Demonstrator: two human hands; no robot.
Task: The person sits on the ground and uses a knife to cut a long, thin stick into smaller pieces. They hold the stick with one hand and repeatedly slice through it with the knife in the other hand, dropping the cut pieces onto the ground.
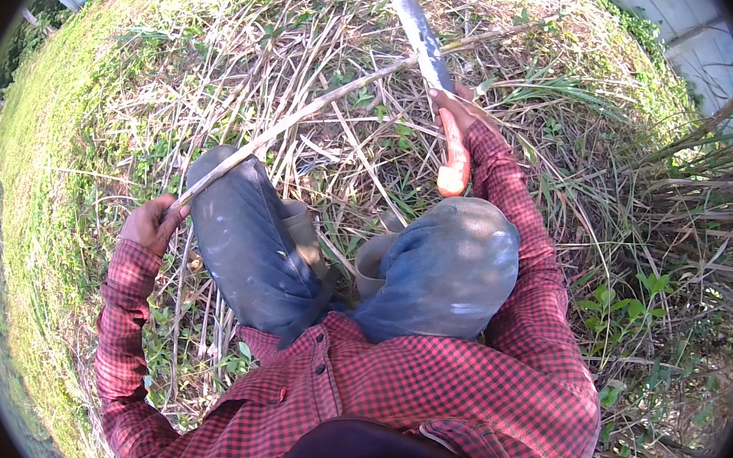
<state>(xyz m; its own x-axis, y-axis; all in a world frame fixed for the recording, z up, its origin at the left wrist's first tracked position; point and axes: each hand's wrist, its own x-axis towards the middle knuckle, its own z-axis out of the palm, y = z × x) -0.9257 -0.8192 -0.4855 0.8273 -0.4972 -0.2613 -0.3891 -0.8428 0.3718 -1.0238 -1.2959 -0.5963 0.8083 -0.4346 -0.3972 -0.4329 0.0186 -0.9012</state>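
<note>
Stalk (307, 116) with near end in left grip (151, 222), machete (417, 27) in right grip (461, 111).

Left hand (151, 222) holds a stalk (291, 120), right hand (462, 110) a machete (429, 57).

Sunlit grass (54, 132) at left, leafy plant (626, 306) at right, pale walls (711, 52) — one in each upper corner

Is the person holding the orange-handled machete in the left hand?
No, the right hand grips the machete, while the left hand holds a long dry stalk.
</note>
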